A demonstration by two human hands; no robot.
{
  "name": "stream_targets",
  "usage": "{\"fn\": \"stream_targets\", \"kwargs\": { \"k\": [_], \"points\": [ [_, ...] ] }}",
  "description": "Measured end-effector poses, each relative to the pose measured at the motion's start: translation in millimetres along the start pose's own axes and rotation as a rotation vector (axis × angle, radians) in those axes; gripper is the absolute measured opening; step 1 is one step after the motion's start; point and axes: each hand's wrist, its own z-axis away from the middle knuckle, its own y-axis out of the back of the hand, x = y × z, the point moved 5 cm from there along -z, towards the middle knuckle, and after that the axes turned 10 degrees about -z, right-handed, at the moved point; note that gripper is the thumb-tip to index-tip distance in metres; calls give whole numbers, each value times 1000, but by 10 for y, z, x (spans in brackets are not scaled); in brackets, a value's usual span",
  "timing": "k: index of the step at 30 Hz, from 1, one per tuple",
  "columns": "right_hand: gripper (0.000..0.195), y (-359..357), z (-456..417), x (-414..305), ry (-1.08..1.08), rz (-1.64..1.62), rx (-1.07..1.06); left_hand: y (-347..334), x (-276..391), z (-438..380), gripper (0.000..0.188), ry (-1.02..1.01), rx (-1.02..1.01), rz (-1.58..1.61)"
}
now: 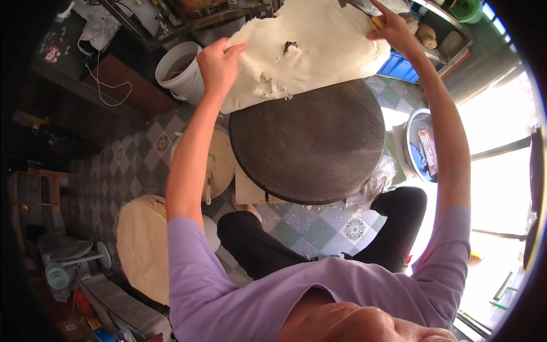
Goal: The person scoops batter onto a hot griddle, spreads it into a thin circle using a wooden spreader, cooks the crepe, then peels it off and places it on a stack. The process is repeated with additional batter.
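A large thin sheet of flatbread [324,47] with a hole and torn patches hangs over the far part of a round dark griddle [307,145]. My left hand [219,66] pinches its left edge between thumb and fingers. At its right side, my right hand [391,32] is closed around a yellow handle [377,22], perhaps a scraper's; its blade end is partly cut off at the top edge. Whether the right fingers also hold the sheet, I cannot tell. To the left of the griddle is a round pot of pale batter [222,158] with a ladle in it.
A stack of round flatbreads [141,248] lies at the lower left. Beyond my left forearm stands a white bucket [179,70]. A metal basin [421,145] and a crumpled plastic bag [376,184] are on the right. A blue crate [399,67] sits at the upper right.
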Motion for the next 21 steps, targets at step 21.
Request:
{"fn": "stream_targets", "kwargs": {
  "k": [21],
  "points": [
    [98,209,1282,138,-102,117,340,-61,695,203,10,-406,-53,-112]
  ]
}}
